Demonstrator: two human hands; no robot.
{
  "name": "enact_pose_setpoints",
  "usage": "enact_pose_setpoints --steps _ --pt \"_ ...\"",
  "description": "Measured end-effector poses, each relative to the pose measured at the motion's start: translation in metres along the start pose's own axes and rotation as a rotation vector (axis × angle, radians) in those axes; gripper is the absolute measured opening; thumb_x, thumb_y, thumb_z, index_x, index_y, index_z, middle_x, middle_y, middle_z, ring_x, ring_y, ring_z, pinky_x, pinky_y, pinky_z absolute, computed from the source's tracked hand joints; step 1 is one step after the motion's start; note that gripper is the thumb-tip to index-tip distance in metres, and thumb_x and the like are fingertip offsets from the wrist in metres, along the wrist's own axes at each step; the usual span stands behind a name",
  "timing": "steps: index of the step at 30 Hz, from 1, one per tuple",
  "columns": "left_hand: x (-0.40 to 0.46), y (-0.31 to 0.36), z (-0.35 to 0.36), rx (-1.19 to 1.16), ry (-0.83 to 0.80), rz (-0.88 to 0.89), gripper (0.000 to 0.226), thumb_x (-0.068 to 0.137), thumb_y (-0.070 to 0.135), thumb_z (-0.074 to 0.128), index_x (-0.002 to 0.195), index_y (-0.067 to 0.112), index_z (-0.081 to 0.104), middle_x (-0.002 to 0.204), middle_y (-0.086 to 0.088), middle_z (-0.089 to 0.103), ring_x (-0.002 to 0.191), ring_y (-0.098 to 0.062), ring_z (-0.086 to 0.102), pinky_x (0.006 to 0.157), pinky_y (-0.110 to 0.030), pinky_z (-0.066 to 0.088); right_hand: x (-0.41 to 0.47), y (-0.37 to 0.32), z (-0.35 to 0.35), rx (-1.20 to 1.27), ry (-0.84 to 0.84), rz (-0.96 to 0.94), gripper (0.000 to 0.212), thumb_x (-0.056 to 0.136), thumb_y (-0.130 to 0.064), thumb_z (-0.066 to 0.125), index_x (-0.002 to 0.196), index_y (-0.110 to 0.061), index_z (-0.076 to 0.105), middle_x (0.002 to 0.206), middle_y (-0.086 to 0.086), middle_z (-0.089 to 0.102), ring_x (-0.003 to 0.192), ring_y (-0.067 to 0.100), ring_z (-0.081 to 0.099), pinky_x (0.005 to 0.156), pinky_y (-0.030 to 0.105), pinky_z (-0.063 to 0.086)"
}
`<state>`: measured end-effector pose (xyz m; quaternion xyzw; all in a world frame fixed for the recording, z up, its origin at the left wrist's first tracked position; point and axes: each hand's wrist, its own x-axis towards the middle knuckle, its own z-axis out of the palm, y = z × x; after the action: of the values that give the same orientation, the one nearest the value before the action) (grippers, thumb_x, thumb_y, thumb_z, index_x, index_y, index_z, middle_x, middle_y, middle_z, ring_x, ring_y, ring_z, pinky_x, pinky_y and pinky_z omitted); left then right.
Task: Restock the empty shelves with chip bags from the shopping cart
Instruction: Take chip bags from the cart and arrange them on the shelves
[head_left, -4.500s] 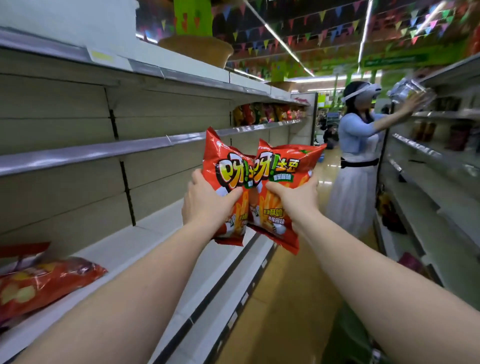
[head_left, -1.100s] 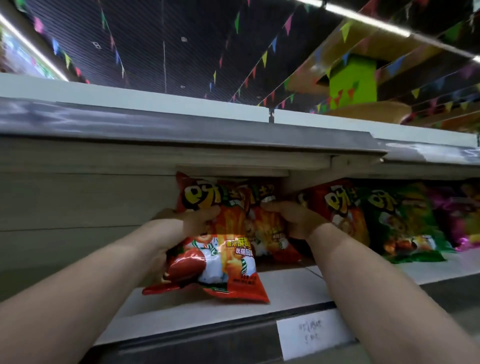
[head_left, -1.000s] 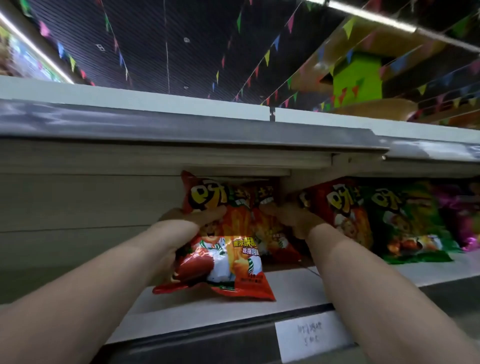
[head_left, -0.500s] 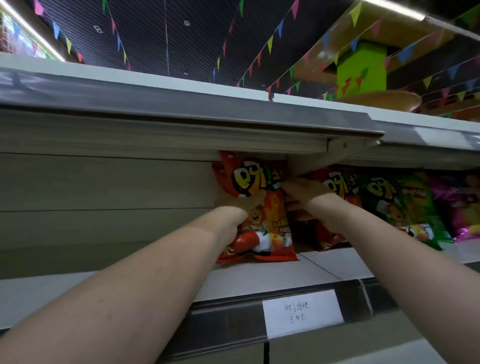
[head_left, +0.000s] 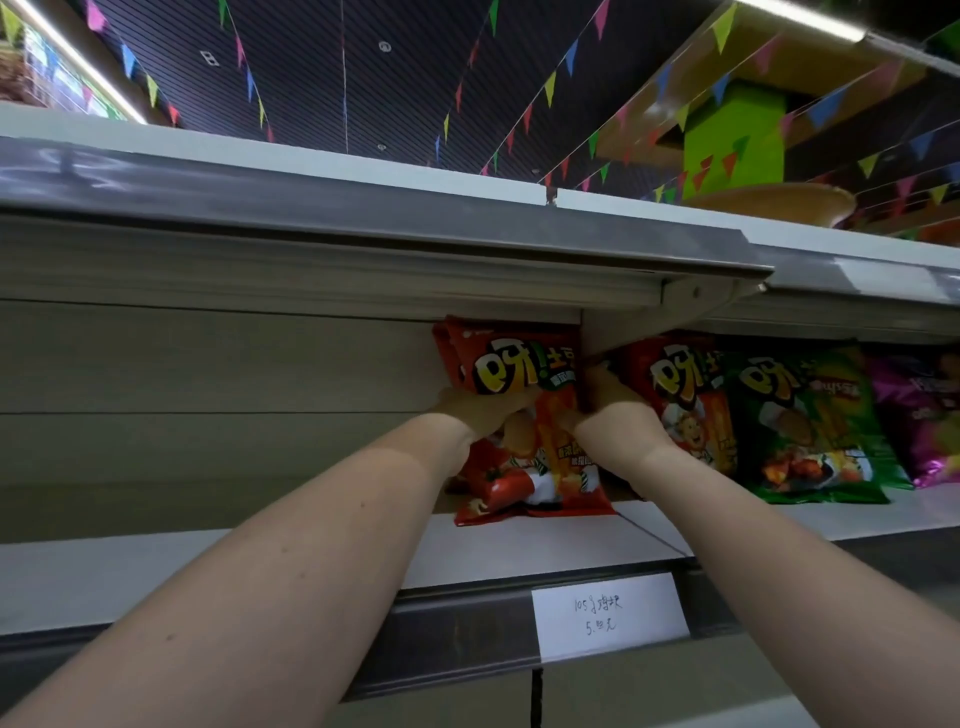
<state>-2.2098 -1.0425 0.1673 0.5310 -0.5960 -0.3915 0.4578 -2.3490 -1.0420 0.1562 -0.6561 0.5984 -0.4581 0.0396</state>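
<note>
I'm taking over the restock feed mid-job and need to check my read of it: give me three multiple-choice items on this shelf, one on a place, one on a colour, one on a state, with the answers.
1. Where is the red chip bag that both hands are on?
A. On the shelf, left of the other bags
B. In the shopping cart
C. On the top shelf

2. What colour is the bag just right of the second red bag?
A. Blue
B. Green
C. White

3. How does the handled red bag stand?
A. Lying flat, face down
B. Hanging from a hook
C. Upright, its bottom edge on the shelf

Answers:
1 A: the left hand and right hand hold it at the left end of the row.
2 B: its front is green, with a purple bag beyond it.
3 C: its printed front faces out and its base sits on the shelf.
</note>
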Motion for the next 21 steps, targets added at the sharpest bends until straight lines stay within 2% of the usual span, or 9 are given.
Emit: enact_pose_setpoints --steps 1,3,5,8,11,12,15,18,21 --pt "0.003 0.001 -0.001 -0.002 0.028 0.019 0.078 0.082 0.054 0.063 0.141 0.011 0.036 0.11 -0.004 0.06 0.126 -0.029 0.043 0.103 -0.038 0.036 -0.004 -0.006 -0.003 -0.018 0.038 -0.032 0.052 0.092 -0.025 0.055 0.139 -0.014 0.036 0.135 0.012 0.048 0.119 0.031 0.049 0.087 0.032 0.043" --pt "-0.001 0.001 -0.007 0.021 0.081 0.08 0.082 0.085 0.045 0.063 0.146 0.007 0.023 0.14 -0.011 0.045 0.132 -0.029 0.039 0.096 -0.033 0.038 -0.013 -0.02 -0.007 -0.041 0.092 -0.102 0.057 0.092 -0.024 0.056 0.143 -0.018 0.032 0.141 0.011 0.042 0.125 0.03 0.045 0.094 0.035 0.043" --pt "-0.015 0.0 -0.016 0.026 0.131 0.115 0.075 0.09 0.037 0.06 0.148 0.009 0.021 0.149 -0.012 0.035 0.133 -0.028 0.038 0.096 -0.03 0.038 -0.023 -0.037 -0.009 -0.067 0.104 -0.168 0.056 0.092 -0.022 0.055 0.143 -0.021 0.032 0.143 0.01 0.039 0.127 0.029 0.042 0.098 0.036 0.042" --pt "-0.033 -0.008 -0.04 0.096 0.219 0.163 0.05 0.096 0.024 0.052 0.142 0.012 0.036 0.142 -0.01 0.043 0.12 -0.022 0.047 0.092 -0.027 0.039 -0.033 -0.065 -0.002 -0.019 0.049 -0.208 0.05 0.093 -0.02 0.053 0.14 -0.023 0.038 0.138 0.008 0.046 0.124 0.027 0.046 0.098 0.034 0.043" --pt "-0.047 -0.015 -0.075 0.136 0.344 0.202 0.041 0.093 0.033 0.057 0.13 0.018 0.047 0.127 -0.006 0.054 0.1 -0.019 0.053 0.075 -0.022 0.042 -0.043 -0.095 0.017 -0.038 -0.055 -0.207 0.039 0.094 -0.025 0.049 0.131 -0.012 0.05 0.12 0.008 0.057 0.108 0.025 0.054 0.084 0.029 0.044" --pt "-0.054 -0.017 -0.088 0.13 0.381 0.216 0.042 0.092 0.036 0.058 0.129 0.019 0.048 0.125 -0.006 0.055 0.101 -0.02 0.055 0.076 -0.023 0.043 -0.047 -0.104 0.024 -0.049 -0.1 -0.205 0.04 0.095 -0.029 0.049 0.128 -0.007 0.053 0.115 0.009 0.057 0.105 0.025 0.054 0.081 0.03 0.043" --pt "-0.072 -0.029 -0.131 0.123 0.507 0.213 0.031 0.09 0.035 0.06 0.116 0.022 0.051 0.121 -0.009 0.059 0.107 -0.024 0.058 0.09 -0.03 0.047 -0.059 -0.131 0.046 -0.001 -0.209 -0.269 0.041 0.095 -0.034 0.049 0.129 -0.011 0.053 0.127 0.007 0.056 0.114 0.023 0.053 0.085 0.027 0.041" --pt "-0.097 -0.046 -0.176 0.118 0.637 0.196 0.021 0.091 0.031 0.059 0.107 0.024 0.048 0.116 -0.01 0.06 0.105 -0.025 0.059 0.088 -0.032 0.046 -0.072 -0.161 0.069 0.127 -0.32 -0.364 0.04 0.093 -0.032 0.053 0.132 -0.023 0.048 0.129 -0.001 0.056 0.117 0.018 0.052 0.091 0.023 0.038" --pt "-0.127 -0.066 -0.221 0.169 0.763 0.182 0.021 0.092 0.031 0.056 0.111 0.023 0.051 0.115 -0.01 0.061 0.104 -0.026 0.06 0.087 -0.033 0.047 -0.086 -0.195 0.092 0.184 -0.408 -0.486 0.04 0.092 -0.03 0.055 0.131 -0.025 0.048 0.123 -0.002 0.058 0.112 0.016 0.053 0.087 0.02 0.036"
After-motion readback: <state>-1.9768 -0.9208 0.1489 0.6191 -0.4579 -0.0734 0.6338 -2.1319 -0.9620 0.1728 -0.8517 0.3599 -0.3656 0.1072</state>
